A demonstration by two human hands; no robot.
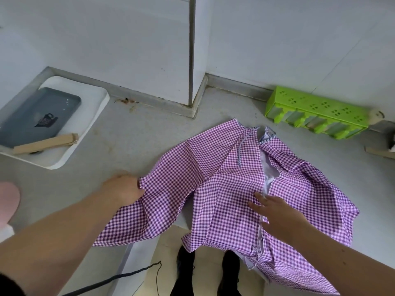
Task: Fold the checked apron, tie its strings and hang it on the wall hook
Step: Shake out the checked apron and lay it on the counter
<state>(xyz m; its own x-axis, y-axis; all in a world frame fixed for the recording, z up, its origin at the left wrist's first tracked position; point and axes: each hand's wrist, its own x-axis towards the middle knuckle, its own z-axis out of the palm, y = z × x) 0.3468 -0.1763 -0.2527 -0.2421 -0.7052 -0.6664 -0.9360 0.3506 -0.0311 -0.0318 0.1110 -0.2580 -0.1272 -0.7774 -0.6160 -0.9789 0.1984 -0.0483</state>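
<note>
Though spread on the table (132,133), the apron (213,189) lies rumpled, its lower part hanging over the near edge. Left hand (124,190) pinches its left edge, fingers curled; right hand (275,210) rests flat, fingers straight. Judged thin, soft, light: grip hems and corners. Neck end points away, long axis running far-to-near.

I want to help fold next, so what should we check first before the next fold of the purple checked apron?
1. Left hand grips the apron's left edge: ok.
2. Right hand lies flat on the checked apron, holding it down: ok.
3. Apron smooth: not ok, it is creased, with white lining showing.
4. Apron fully on the grey counter: not ok, the near part hangs over the edge.
5. Strings easy to find: cannot tell, only one thin strap shows.
6. Wall hook in view: not ok.
</note>
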